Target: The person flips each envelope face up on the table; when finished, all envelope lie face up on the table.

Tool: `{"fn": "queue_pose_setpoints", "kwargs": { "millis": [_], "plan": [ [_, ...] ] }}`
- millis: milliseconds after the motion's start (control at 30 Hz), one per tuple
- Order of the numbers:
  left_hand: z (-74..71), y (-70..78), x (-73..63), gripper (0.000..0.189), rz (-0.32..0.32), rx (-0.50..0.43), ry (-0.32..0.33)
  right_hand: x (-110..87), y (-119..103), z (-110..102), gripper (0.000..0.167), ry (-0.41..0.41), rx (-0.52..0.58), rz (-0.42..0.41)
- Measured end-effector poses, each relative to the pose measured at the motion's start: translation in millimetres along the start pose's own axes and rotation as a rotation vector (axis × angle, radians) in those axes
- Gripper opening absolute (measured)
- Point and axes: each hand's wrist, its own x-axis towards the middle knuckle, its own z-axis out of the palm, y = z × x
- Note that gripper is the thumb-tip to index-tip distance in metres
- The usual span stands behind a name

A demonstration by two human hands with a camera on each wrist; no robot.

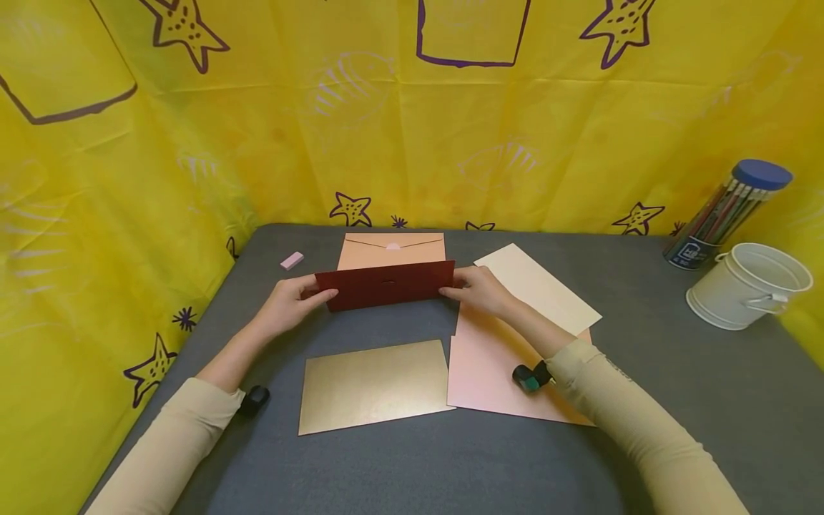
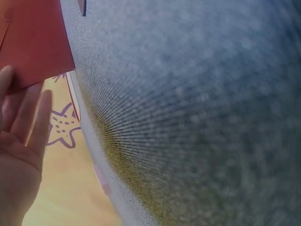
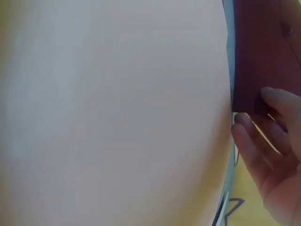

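Observation:
A dark red envelope (image 1: 388, 286) is held up on its long side between both hands, tilted toward me. My left hand (image 1: 291, 304) pinches its left end, thumb in front and fingers behind. At the other end my right hand (image 1: 479, 288) pinches it the same way. In the left wrist view the red envelope (image 2: 37, 42) runs up from the left hand's fingertips. The right wrist view has the right thumb pressed on the envelope's (image 3: 263, 56) corner. Behind it lies a peach envelope (image 1: 394, 247) with a flap and a pale round seal, its lower part hidden.
A gold envelope (image 1: 376, 386) lies in front. To its right, pink (image 1: 489, 379) and cream (image 1: 541, 286) envelopes overlap beneath my right forearm. A pink eraser (image 1: 292, 260) sits back left. A pencil tub (image 1: 721, 214) and a white pail (image 1: 740, 290) stand at the right.

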Motion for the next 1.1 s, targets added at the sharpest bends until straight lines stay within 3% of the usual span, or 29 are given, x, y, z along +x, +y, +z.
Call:
{"fn": "queue_pose_setpoints", "kwargs": {
  "millis": [200, 333, 600, 833, 1100],
  "plan": [
    [0.7, -5.4, 0.7, 0.028, -0.032, 0.022, -0.097, -2.0, -0.6, 1.5, 0.02, 0.006, 0.007, 0.009],
    [-0.7, -4.7, 0.2, 0.029, -0.103, -0.01, -0.084, -4.3, -3.5, 2.7, 0.018, 0.01, 0.032, 0.035],
    [-1.9, 1.1, 0.7, 0.041, -0.272, -0.062, -0.048, -9.9, -12.1, 3.4, 0.019, -0.021, 0.134, 0.194],
    [-0.6, 1.2, 1.1, 0.054, -0.351, -0.001, -0.05, -10.9, -12.8, 5.6, 0.027, -0.056, -0.035, 0.176],
    [0.9, 0.9, 1.7, 0.05, -0.367, 0.047, -0.067, -10.6, -12.8, 7.1, 0.032, -0.114, -0.129, 0.169]
  ]
}}
